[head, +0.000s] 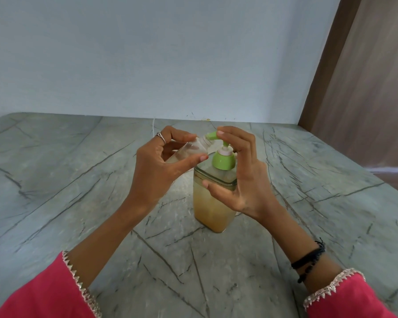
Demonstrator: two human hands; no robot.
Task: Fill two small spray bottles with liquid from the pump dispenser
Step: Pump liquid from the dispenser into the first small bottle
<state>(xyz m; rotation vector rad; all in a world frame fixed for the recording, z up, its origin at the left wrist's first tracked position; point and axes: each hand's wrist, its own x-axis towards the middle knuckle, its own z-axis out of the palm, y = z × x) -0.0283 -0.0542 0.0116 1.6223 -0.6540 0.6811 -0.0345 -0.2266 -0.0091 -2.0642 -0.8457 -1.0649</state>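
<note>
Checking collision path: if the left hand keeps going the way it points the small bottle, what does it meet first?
The green pump spout: the small bottle's open neck in the left hand already sits at its tip. Depth unclear, though.

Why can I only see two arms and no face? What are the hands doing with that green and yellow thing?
The camera sits on the person's head and looks down, so you see what they see: their own two arms in pink sleeves, not their face. There is only this one picture, taken from up there.

On the grey stone table stands a pump dispenser, a clear square bottle of yellowish liquid with a green pump top.

The left hand holds a small clear spray bottle, tilted with its open mouth right at the green spout. The right hand has a finger on top of the pump and its thumb against the dispenser's side. It looks set to squirt liquid into the little bottle.
</note>
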